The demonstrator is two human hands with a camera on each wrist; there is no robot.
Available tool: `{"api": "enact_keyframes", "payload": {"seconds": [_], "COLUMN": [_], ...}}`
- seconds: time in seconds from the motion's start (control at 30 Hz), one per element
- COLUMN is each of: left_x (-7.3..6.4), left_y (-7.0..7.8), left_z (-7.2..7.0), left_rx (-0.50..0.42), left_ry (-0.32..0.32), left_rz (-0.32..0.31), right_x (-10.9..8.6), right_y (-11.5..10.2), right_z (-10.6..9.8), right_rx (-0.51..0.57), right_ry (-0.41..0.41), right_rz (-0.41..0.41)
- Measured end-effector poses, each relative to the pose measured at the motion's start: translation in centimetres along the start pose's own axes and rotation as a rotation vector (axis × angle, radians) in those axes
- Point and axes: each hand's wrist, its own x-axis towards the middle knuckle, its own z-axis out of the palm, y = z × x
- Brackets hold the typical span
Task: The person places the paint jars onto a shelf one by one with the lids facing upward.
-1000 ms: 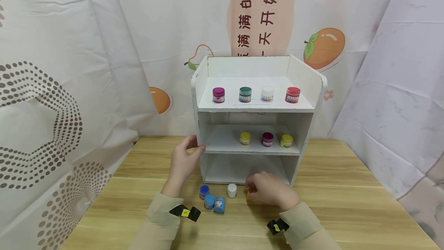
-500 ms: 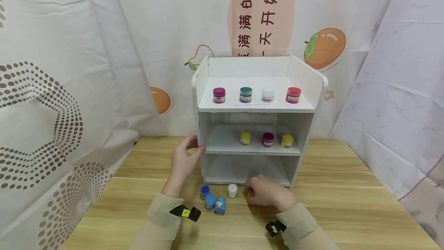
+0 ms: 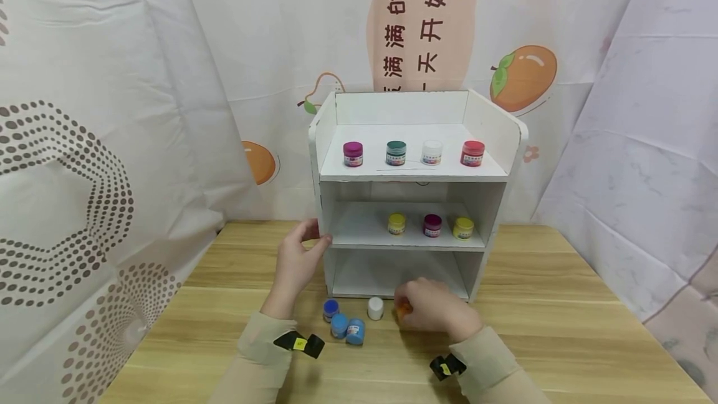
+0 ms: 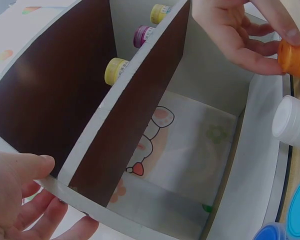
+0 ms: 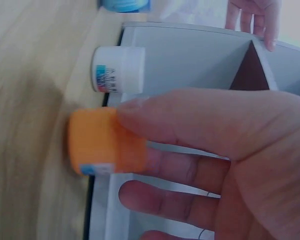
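My right hand (image 3: pixel 432 307) pinches a small orange paint jar (image 5: pixel 95 142) between thumb and fingers, low in front of the shelf's bottom compartment. In the head view the hand hides most of that jar. My left hand (image 3: pixel 297 257) rests against the left side panel of the white shelf (image 3: pixel 404 247), thumb at its front edge, level with the middle board. A white jar (image 3: pixel 375 308) stands just left of my right hand. Farther left are a dark blue jar (image 3: pixel 331 310) and two lighter blue jars, one of them (image 3: pixel 355 331) lying tilted.
On the top board stand a purple jar (image 3: pixel 353 154), a green jar (image 3: pixel 396 153), a white jar (image 3: pixel 432 152) and a red jar (image 3: pixel 472 153). The middle board holds two yellow jars and a dark purple jar (image 3: pixel 432 226). Wooden table (image 3: pixel 561 329) surrounds the shelf.
My right hand shifts slightly about the orange jar, and more of the jar's orange shows between the fingers than a second ago. My left hand stays at the shelf's side.
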Motion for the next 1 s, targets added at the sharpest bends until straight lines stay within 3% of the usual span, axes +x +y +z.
{"api": "enact_keyframes", "payload": {"seconds": [0.47, 1.0], "left_x": [0.1, 0.0], "left_y": [-0.2, -0.1], "left_z": [0.0, 0.0], "left_rx": [0.011, -0.009], "left_ry": [0.005, 0.003], "left_rz": [0.02, 0.017], "right_x": [-0.4, 0.0], "right_y": [-0.8, -0.3], "right_z": [-1.1, 0.2], "right_rx": [-0.016, -0.008], "right_ry": [0.039, 0.005], "right_rz": [0.012, -0.007]}}
